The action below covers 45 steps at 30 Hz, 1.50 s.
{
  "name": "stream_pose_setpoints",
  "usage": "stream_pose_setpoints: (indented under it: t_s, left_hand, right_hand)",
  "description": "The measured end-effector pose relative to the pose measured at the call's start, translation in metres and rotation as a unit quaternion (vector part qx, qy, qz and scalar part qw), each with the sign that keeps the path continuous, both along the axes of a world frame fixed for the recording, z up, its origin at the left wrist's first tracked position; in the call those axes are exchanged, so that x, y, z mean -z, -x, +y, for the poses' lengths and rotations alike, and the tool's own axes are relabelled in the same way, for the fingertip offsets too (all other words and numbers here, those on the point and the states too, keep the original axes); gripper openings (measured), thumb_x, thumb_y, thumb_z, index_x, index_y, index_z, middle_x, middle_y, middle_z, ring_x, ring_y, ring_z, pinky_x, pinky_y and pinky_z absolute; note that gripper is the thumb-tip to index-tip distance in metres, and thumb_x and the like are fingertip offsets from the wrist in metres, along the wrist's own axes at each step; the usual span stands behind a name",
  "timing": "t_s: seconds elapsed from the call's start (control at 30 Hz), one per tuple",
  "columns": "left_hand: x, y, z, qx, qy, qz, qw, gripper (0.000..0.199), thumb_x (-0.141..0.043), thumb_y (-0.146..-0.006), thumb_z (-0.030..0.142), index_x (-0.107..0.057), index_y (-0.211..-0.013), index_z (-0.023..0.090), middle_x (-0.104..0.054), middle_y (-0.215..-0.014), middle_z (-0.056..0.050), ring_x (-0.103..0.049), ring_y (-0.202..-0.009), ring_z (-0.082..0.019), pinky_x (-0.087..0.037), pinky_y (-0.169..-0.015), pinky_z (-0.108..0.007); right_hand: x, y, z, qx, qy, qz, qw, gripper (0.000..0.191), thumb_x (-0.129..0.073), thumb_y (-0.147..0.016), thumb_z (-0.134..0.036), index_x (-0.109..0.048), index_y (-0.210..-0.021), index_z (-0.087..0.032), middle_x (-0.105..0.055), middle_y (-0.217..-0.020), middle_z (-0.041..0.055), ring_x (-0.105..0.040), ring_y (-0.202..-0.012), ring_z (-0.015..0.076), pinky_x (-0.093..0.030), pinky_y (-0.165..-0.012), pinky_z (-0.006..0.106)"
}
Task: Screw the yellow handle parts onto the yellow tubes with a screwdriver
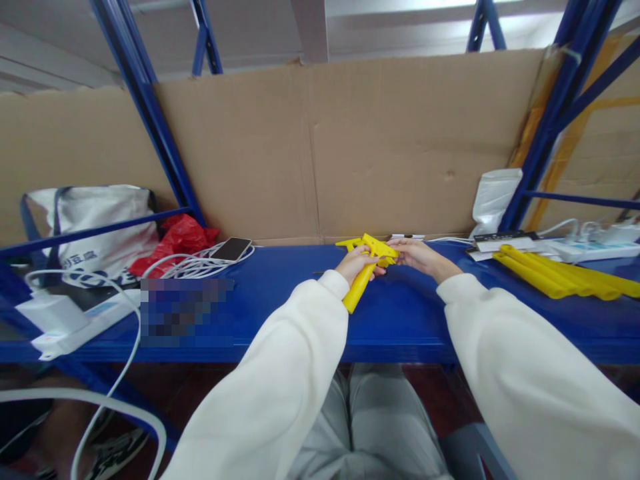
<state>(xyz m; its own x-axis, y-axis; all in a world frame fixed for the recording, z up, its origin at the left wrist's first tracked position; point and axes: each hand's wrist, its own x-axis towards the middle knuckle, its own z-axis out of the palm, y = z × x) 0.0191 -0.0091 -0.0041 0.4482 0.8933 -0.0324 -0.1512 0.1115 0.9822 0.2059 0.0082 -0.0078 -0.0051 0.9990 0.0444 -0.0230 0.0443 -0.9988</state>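
Smooth and yellow, the tool (364,279) is sporting a tubular handle (355,298) and angular head (377,246). The left hand (353,263) is curling tightly round it; the right hand (416,254) is pinching its end.

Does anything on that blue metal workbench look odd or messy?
The loose white cable lies in an untidy tangle by the dark rectangular phone. Nearer the wearer, a pixelated patch hides whatever is there. The yellow handled piece between the left hand and right hand shows no obvious damage. No spill shows.
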Motion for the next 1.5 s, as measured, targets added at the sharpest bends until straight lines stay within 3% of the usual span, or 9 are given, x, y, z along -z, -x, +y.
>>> stream_pose_setpoints:
  t_s: [0.23,0.4,0.57,0.73,0.83,0.97,1.13,1.37,1.5]
  left_hand:
    - [-0.006,0.000,-0.004,-0.097,0.020,-0.030,0.995,0.025,-0.059,-0.086,0.002,-0.051,-0.103,0.019,-0.071,-0.091,-0.002,-0.062,-0.045,-0.009,-0.039,-0.040,-0.018]
    - [-0.006,0.001,-0.001,-0.123,0.026,-0.044,0.991,0.027,-0.065,-0.083,0.004,-0.053,-0.102,0.020,-0.071,-0.094,-0.003,-0.065,-0.051,-0.011,-0.039,-0.042,-0.019]
    - [-0.004,0.001,0.001,-0.114,0.031,-0.042,0.992,0.033,-0.069,-0.082,0.007,-0.054,-0.107,0.021,-0.071,-0.095,-0.004,-0.069,-0.058,-0.014,-0.040,-0.044,-0.019]
    - [-0.003,0.000,0.001,-0.117,0.028,-0.041,0.992,0.034,-0.070,-0.082,0.008,-0.055,-0.109,0.020,-0.072,-0.097,-0.005,-0.067,-0.056,-0.013,-0.041,-0.044,-0.019]
    - [-0.003,-0.001,0.001,-0.119,0.027,-0.038,0.992,0.033,-0.067,-0.083,0.006,-0.054,-0.109,0.020,-0.072,-0.097,-0.005,-0.066,-0.054,-0.012,-0.041,-0.044,-0.019]
    - [-0.003,-0.001,0.001,-0.126,0.023,-0.037,0.991,0.029,-0.063,-0.085,0.005,-0.053,-0.107,0.019,-0.072,-0.094,-0.004,-0.065,-0.052,-0.011,-0.040,-0.042,-0.018]
    - [-0.002,-0.001,0.002,-0.127,0.023,-0.038,0.991,0.028,-0.064,-0.085,0.005,-0.053,-0.106,0.020,-0.072,-0.093,-0.003,-0.064,-0.051,-0.010,-0.040,-0.041,-0.018]
    - [0.001,-0.001,0.005,-0.124,0.021,-0.042,0.991,0.034,-0.068,-0.082,0.008,-0.055,-0.111,0.020,-0.073,-0.100,-0.006,-0.071,-0.062,-0.014,-0.040,-0.043,-0.017]
    - [0.000,-0.001,0.005,-0.132,0.016,-0.023,0.991,0.036,-0.062,-0.081,0.005,-0.056,-0.112,0.019,-0.071,-0.091,-0.004,-0.069,-0.058,-0.014,-0.041,-0.044,-0.019]
  right_hand:
    - [0.014,-0.011,0.018,0.132,0.021,-0.034,0.991,0.016,-0.062,-0.085,-0.002,-0.062,-0.080,-0.017,-0.061,-0.063,-0.0006,-0.052,-0.050,0.0085,-0.044,-0.049,0.019]
    - [0.030,-0.017,0.031,0.189,-0.003,-0.175,0.966,0.013,-0.064,-0.080,-0.004,-0.067,-0.082,-0.016,-0.062,-0.063,0.0012,-0.054,-0.052,0.0105,-0.045,-0.048,0.020]
    - [0.039,-0.020,0.040,0.196,-0.046,-0.377,0.904,0.021,-0.063,-0.080,-0.009,-0.077,-0.095,-0.014,-0.072,-0.069,0.0061,-0.069,-0.068,0.0186,-0.053,-0.061,0.024]
    - [0.035,-0.017,0.036,0.151,-0.062,-0.557,0.814,0.024,-0.060,-0.085,-0.013,-0.081,-0.096,-0.016,-0.080,-0.103,0.0162,-0.074,-0.104,0.0280,-0.054,-0.089,0.029]
    - [0.032,-0.014,0.032,0.129,-0.043,-0.596,0.791,0.031,-0.054,-0.092,-0.016,-0.081,-0.107,-0.013,-0.076,-0.120,0.0203,-0.071,-0.115,0.0315,-0.052,-0.098,0.035]
    - [0.034,-0.014,0.035,0.136,-0.021,-0.572,0.808,0.030,-0.058,-0.094,-0.025,-0.079,-0.114,-0.017,-0.073,-0.126,0.0191,-0.068,-0.122,0.0326,-0.049,-0.105,0.041]
    - [0.039,-0.018,0.042,0.112,-0.040,-0.519,0.846,0.027,-0.068,-0.090,-0.028,-0.078,-0.111,-0.016,-0.074,-0.125,0.0186,-0.068,-0.121,0.0314,-0.047,-0.108,0.039]
    - [0.040,-0.021,0.044,0.073,-0.089,-0.502,0.857,0.023,-0.066,-0.091,-0.024,-0.079,-0.109,-0.017,-0.078,-0.117,0.0134,-0.071,-0.113,0.0287,-0.050,-0.104,0.037]
    - [0.038,-0.020,0.042,0.059,-0.088,-0.516,0.850,0.024,-0.061,-0.092,-0.018,-0.079,-0.110,-0.018,-0.077,-0.121,0.0109,-0.071,-0.115,0.0273,-0.051,-0.105,0.037]
